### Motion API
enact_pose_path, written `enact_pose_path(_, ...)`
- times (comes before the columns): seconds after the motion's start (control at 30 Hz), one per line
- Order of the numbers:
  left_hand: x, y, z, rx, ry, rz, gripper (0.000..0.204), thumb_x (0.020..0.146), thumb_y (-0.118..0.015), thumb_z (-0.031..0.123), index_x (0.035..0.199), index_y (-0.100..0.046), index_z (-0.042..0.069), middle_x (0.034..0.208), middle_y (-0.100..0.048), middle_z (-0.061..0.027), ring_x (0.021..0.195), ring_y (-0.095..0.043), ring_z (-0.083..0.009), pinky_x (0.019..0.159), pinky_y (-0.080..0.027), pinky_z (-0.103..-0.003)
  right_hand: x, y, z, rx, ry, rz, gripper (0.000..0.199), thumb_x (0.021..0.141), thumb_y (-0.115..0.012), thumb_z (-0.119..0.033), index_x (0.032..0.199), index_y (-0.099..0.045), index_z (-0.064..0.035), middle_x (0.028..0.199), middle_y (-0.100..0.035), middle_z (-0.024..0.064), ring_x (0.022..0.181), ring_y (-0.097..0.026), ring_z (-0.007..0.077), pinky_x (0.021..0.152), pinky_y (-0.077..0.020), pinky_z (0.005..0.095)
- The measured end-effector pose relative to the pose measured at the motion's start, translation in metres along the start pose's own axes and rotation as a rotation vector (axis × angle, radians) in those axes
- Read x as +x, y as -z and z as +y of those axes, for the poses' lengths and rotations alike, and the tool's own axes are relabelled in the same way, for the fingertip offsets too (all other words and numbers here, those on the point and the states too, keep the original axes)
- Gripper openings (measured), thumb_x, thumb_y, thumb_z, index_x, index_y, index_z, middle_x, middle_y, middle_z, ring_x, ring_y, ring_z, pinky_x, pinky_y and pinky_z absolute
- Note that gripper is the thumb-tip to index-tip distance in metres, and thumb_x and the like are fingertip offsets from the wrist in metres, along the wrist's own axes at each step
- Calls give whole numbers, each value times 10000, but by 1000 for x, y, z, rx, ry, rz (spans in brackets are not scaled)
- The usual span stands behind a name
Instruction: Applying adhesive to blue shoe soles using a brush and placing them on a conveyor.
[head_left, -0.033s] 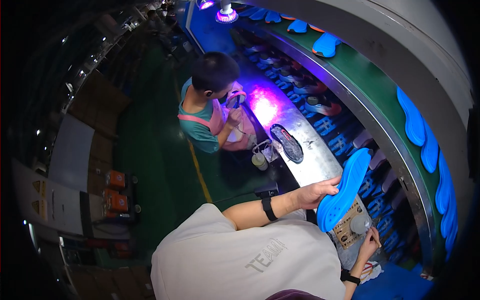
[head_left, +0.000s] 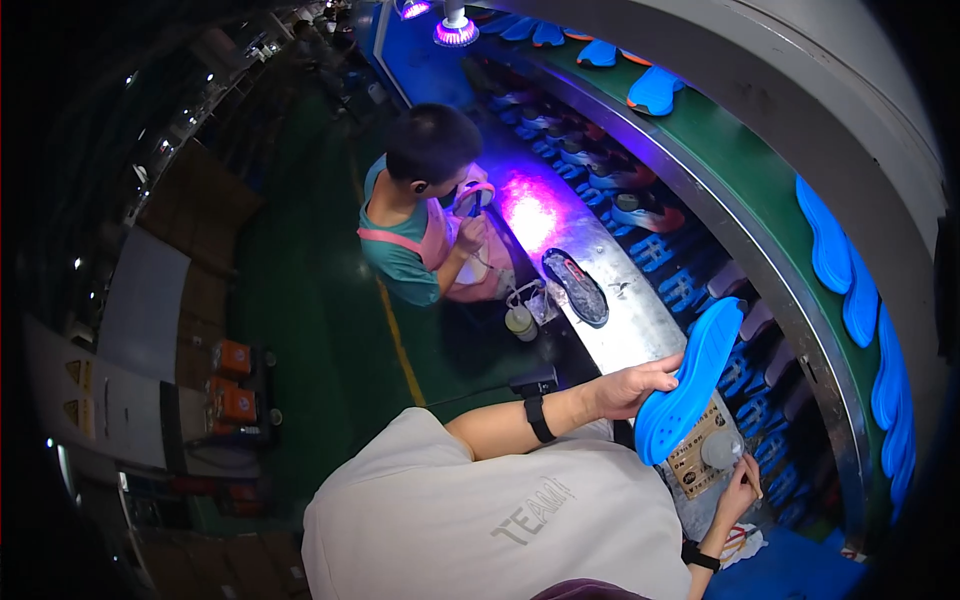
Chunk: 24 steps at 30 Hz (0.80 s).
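Observation:
My left hand is closed round the edge of a bright blue shoe sole, thumb on its face. The sole is held tilted above the bench, with a row of small dots at its near end. Lower right, my right hand pinches a thin pale stick beside a round whitish container; the stick's other end is hard to make out. That container stands on a brown printed cardboard sheet, partly covered by the sole.
A dark shoe upper lies on the metal bench. Beyond it, a co-worker holds a shoe under purple lamps. Shoes hang on a rack to the right. Blue soles lie on a green conveyor.

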<state>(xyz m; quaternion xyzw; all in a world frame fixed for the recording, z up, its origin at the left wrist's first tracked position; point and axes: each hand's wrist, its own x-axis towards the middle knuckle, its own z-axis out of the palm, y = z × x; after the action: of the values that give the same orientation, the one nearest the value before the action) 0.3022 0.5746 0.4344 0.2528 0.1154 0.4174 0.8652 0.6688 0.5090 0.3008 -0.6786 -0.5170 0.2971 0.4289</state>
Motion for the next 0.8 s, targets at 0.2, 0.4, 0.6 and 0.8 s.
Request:
enact_pose_path(0.2, -3, 1, 6, -9, -2, 3, 785, 981, -519, 170, 1618, -71, 72, 1485, -463, -151, 1256, -573, -197, 1079, -457, -348, 3, -3, 14, -29, -59, -70, 248, 1009, -595, -158, 1129, -655, 50, 1037, -680, 120, 917, -656, 198, 832, -538, 327)
enact_pose_path(0.4, -6, -3, -1, -23, 8, -13, 798, 976, -525, 159, 1620, -61, 80, 1498, -449, -154, 1273, -561, -197, 1082, -455, -355, -6, 8, 4, -51, -12, -73, 256, 1013, -589, -162, 1150, -653, 45, 1058, -677, 109, 940, -653, 200, 844, -538, 327)
enact_pose_path(0.6, -2, 0, -5, 27, 67, 63, 818, 945, -572, 175, 1612, -109, 74, 1446, -493, -184, 1247, -584, -261, 1068, -474, -379, -16, 7, -4, 144, -83, 13, 252, 1015, -599, -162, 1174, -664, 23, 1129, -667, 77, 1013, -632, 156, 896, -533, 295)
enact_pose_path(0.8, -6, 2, -2, 163, 69, 148, 812, 932, -577, 175, 1603, -137, 48, 1395, -539, -165, 1183, -624, -245, 1023, -510, -378, 4, 1, -123, 392, 33, -70, 203, 993, -591, -82, 1135, -678, 33, 1050, -696, 94, 932, -677, 154, 852, -531, 275)
